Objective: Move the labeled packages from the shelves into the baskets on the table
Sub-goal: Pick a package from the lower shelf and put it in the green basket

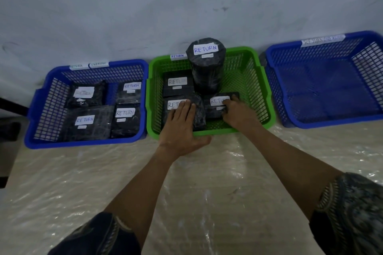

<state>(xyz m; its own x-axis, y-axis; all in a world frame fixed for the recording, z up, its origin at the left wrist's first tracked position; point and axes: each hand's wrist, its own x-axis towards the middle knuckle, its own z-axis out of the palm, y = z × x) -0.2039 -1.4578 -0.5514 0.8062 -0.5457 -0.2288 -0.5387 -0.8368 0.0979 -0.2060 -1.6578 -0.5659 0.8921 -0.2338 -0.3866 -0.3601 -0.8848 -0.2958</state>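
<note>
Your left sleeve and right sleeve: short, dark navy-black cloth with a pale grey batik-style print. Swirls, plus a hatched band along the hem. The print reads clearer on the right one. Bare from the hems down to your left hand and right hand.

Three baskets stand in a row on the tabletop against the wall: the left basket just left of the middle basket, the right basket near its right side. Within the middle basket the upright cylinder stands at the back, the back-left package lies left of it, and the front-left package and front-right package lie side by side before it. Four packages lie two by two in the left basket.
</note>
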